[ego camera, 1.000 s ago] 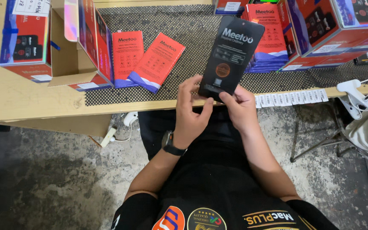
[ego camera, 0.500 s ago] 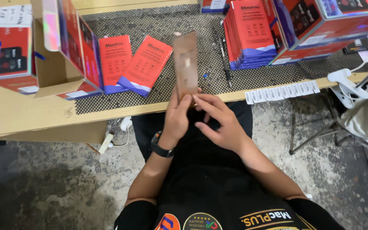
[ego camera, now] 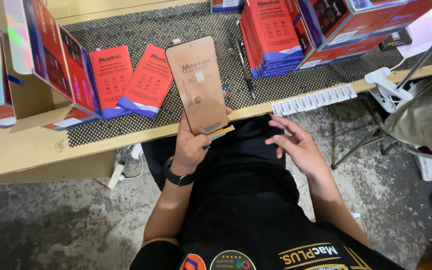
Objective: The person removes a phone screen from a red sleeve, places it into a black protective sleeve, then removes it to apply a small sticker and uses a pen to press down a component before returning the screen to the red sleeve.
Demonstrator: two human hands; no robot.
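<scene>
1. We grip the copper-coloured phone screen panel (ego camera: 199,82) by its lower end in our left hand (ego camera: 192,146), holding it upright above the table edge (ego camera: 126,139).
2. Our right hand (ego camera: 296,145) is spread wide and holds nothing, hovering well apart to the panel's right, over our lap.
3. Red sleeves (ego camera: 131,80) lie flat on the mat behind.

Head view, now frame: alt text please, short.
A seated person's left hand holds up a copper-toned phone screen panel over a workbench edge, while the right hand hovers open and empty nearby. Red flat packs lie on the mesh mat.
</scene>
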